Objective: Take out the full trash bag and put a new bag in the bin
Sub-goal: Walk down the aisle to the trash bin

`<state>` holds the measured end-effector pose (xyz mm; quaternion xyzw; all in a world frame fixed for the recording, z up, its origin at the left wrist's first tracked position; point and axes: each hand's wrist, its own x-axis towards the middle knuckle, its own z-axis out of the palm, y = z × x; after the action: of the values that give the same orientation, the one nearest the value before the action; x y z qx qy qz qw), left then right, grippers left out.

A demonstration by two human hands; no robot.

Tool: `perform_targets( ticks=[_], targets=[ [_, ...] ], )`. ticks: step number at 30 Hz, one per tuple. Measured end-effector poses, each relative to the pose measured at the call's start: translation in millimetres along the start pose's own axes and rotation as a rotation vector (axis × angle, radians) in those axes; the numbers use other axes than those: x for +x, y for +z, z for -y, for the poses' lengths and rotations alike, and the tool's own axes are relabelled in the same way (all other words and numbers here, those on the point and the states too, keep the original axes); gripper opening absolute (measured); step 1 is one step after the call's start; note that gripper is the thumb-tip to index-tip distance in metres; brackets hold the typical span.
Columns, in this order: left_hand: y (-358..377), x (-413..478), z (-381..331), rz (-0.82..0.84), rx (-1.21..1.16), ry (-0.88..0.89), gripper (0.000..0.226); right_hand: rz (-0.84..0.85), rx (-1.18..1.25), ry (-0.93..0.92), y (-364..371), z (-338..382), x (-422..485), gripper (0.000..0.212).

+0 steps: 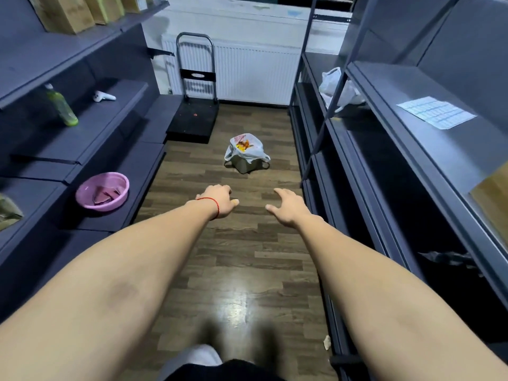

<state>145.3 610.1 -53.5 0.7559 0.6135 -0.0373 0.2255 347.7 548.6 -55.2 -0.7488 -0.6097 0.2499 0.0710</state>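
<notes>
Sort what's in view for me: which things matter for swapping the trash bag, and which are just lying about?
For the job:
- bin on the floor
- full trash bag lining it
- left hand and right hand, both empty
- white plastic bag on the right shelf, possibly the replacement

Lying about:
- pink basin
- green bottle
- folding cart
- printed sheet

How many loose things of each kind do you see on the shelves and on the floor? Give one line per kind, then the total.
Bin with full trash bag: 1
Spare plastic bag on right shelf: 1
Pink basin: 1
Green bottle: 1
Cardboard boxes, upper left shelf: at least 3
Hand cart: 1
Sheet of paper: 1
Total: at least 9
</notes>
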Motion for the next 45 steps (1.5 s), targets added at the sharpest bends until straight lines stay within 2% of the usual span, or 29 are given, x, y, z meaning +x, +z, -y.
perform_targets(
  ticks=[10, 24, 35, 45],
  targets=[
    [-29, 129, 5, 0.008, -0.023, 0.019, 0.053, -0.007, -0.036, 0.007, -22, 12, 118, 0.070],
    [-102, 292, 36, 0.009, 0.000, 0.055, 0.052, -0.072, -0.093, 0.075, -58, 70, 289, 0.072],
    [-108, 407, 29, 0.067, 0.036, 0.071, 0.053, -0.037, -0.147, 0.131, -72, 56, 399, 0.072],
    [-132, 534, -4, 0.088, 0.007, -0.022, 0.054, 0.031, -0.114, 0.081, -106, 32, 532, 0.074]
  ],
)
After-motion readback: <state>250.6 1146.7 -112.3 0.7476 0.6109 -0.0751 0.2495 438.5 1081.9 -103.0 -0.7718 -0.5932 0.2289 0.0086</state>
